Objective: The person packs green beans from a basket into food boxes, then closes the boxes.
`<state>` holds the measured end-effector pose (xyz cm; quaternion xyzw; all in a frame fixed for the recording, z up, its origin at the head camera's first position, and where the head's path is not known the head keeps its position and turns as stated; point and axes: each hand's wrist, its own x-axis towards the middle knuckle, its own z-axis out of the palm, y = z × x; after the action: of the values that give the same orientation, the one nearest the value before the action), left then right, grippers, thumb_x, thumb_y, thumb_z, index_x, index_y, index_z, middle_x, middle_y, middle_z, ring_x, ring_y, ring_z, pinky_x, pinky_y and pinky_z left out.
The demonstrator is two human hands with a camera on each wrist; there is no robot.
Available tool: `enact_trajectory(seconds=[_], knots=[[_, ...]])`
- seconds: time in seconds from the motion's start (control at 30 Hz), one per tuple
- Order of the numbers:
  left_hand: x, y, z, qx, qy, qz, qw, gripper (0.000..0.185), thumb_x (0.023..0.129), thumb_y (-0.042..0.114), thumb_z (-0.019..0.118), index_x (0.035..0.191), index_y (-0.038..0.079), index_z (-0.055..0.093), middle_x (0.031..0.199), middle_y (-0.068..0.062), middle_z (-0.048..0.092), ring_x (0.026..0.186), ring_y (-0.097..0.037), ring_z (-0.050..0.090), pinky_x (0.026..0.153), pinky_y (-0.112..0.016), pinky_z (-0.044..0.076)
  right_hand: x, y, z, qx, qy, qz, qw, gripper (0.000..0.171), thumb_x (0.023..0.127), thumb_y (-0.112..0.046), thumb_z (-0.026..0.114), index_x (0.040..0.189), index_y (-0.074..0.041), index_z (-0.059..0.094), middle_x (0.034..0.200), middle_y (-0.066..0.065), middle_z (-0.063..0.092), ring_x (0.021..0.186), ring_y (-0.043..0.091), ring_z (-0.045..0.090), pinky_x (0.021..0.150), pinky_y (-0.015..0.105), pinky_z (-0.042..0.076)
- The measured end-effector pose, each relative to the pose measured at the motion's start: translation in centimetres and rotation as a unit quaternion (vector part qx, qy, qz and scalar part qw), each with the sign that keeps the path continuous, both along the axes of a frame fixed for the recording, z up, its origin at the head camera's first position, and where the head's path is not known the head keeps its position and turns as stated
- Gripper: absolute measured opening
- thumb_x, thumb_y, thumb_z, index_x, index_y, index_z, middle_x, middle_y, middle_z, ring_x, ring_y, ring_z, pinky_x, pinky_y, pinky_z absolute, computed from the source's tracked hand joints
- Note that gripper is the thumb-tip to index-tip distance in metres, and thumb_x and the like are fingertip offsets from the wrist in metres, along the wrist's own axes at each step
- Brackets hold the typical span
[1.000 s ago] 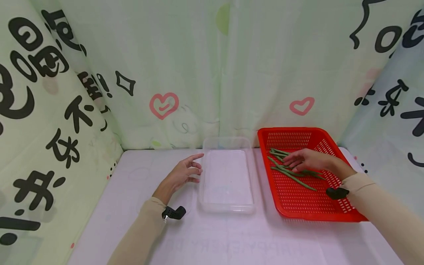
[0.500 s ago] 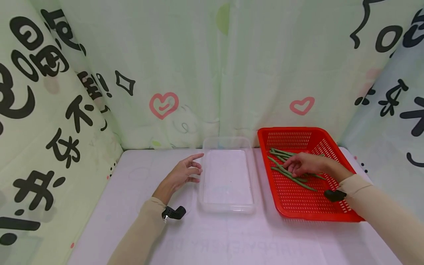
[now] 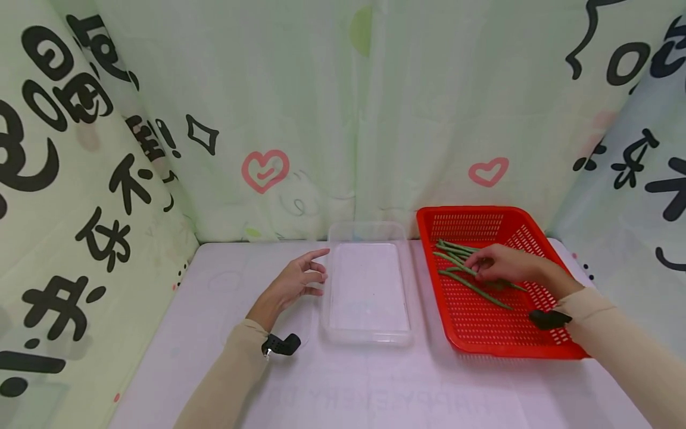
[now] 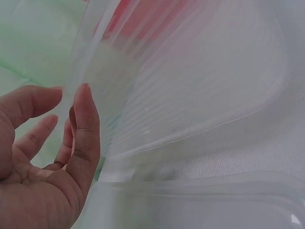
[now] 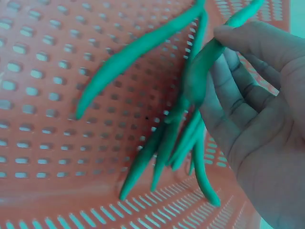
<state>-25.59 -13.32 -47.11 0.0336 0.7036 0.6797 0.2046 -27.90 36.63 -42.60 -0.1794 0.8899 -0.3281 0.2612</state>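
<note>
- The green beans (image 3: 471, 275) lay in a loose pile on the floor of the red basket (image 3: 482, 342), towards its far half, at the right of the table (image 3: 214, 357).
- Our right hand (image 3: 504, 263) rested on that pile with its fingers curled over the beans; in the right wrist view a bean (image 5: 205, 62) ran between the fingertips (image 5: 238, 36) and the rest fanned out below the palm. We judged it a light pinch on one bean rather than a firm grab of the bunch.
- To do this well, we thought it best to single out one bean, grip it near its middle so it would not droop or drag its neighbours, and lift it clear of the basket wall before moving sideways.
- Our left hand (image 3: 297, 280) sat on the table just beside the left wall of the clear tray (image 3: 367, 333), fingers relaxed and spread, holding nothing; the left wrist view showed the fingertips (image 4: 83, 95) next to the tray's rim, and we could not tell whether they touched it.
- The tray stood between the two hands, close beside the basket, with nothing in it.
- Against the picture from a second earlier, our right hand had drawn back a little towards the near right and its fingers had closed in over the beans; the left hand, tray and basket lay as before.
</note>
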Motion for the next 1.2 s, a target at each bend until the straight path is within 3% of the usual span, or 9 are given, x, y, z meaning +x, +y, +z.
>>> enact_trajectory(seconds=[0.27,0.5,0.8,1.0,1.2], knots=[[0.0,0.0,0.0,-0.001,-0.007,-0.001,1.0000,0.067,0.094,-0.001,0.066,0.154,0.021,0.046,0.110,-0.009,0.055,0.108,-0.035,0.061,0.074,-0.034,0.061,0.7,1.5,2.4,-0.070,0.008,-0.043,0.997,0.040,0.096,-0.015,0.069,0.132,0.002,0.063,0.119,0.022,0.067,0.101,0.029,0.065,0.085,0.032,0.060],[0.0,0.0,0.2,0.005,-0.007,0.002,1.0000,0.067,0.094,-0.003,0.066,0.153,0.021,0.047,0.109,-0.009,0.055,0.107,-0.035,0.060,0.073,-0.034,0.061,1.0,1.6,4.7,-0.096,0.033,-0.055,0.993,0.038,0.098,-0.014,0.066,0.132,0.004,0.061,0.111,0.010,0.070,0.097,0.018,0.067,0.083,0.032,0.060],[0.0,-0.1,0.3,0.002,-0.001,-0.004,1.0000,0.067,0.094,0.000,0.066,0.154,0.019,0.045,0.110,-0.009,0.054,0.104,-0.032,0.061,0.073,-0.033,0.061,1.0,1.0,5.7,-0.124,0.047,-0.041,0.990,0.033,0.098,-0.012,0.067,0.127,0.003,0.063,0.109,0.009,0.068,0.096,0.021,0.068,0.083,0.031,0.060],[0.0,-0.1,0.3,0.004,0.000,-0.007,1.0000,0.066,0.095,0.000,0.066,0.154,0.021,0.046,0.110,-0.008,0.053,0.107,-0.034,0.059,0.073,-0.032,0.061,0.6,-0.2,6.4,-0.119,0.043,-0.049,0.991,0.033,0.097,-0.016,0.069,0.127,-0.002,0.064,0.110,0.009,0.067,0.096,0.023,0.069,0.082,0.035,0.061],[-0.2,-0.1,0.1,0.002,-0.001,-0.006,1.0000,0.066,0.094,0.000,0.067,0.153,0.022,0.047,0.110,-0.008,0.053,0.104,-0.030,0.061,0.074,-0.033,0.061,0.1,-2.1,7.0,-0.119,0.052,-0.034,0.991,0.034,0.096,-0.017,0.070,0.127,-0.004,0.065,0.112,0.010,0.068,0.100,0.023,0.068,0.083,0.032,0.060]])
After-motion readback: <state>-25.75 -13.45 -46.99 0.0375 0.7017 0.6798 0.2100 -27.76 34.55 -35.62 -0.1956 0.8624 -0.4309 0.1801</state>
